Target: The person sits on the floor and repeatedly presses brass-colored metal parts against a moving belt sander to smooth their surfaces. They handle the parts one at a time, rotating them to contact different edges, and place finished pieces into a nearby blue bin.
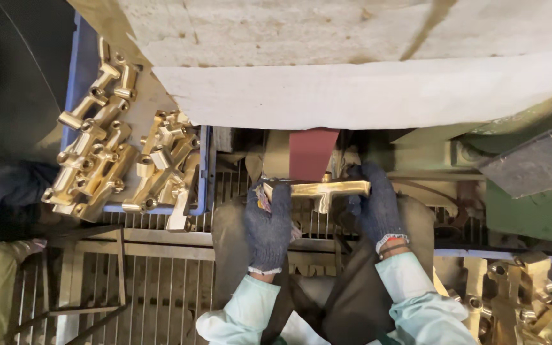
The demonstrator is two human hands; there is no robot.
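While a dark red abrasive belt [312, 153] stands at centre frame, the left hand [268, 223] and right hand [377, 206], in dark knit gloves, close their fingers round the ends of a T-shaped brass fitting [321, 190] held against the belt's lower edge; grinding appears under way; the next move likely calls for turning the fitting; more brass fittings [122, 163] fill a blue tray [207, 167] at upper left.

Light from above makes the pale cloth [327, 96] at the top very bright and the brass parts [107, 160] shiny, while the left edge is dark and the picture looks a bit soft.
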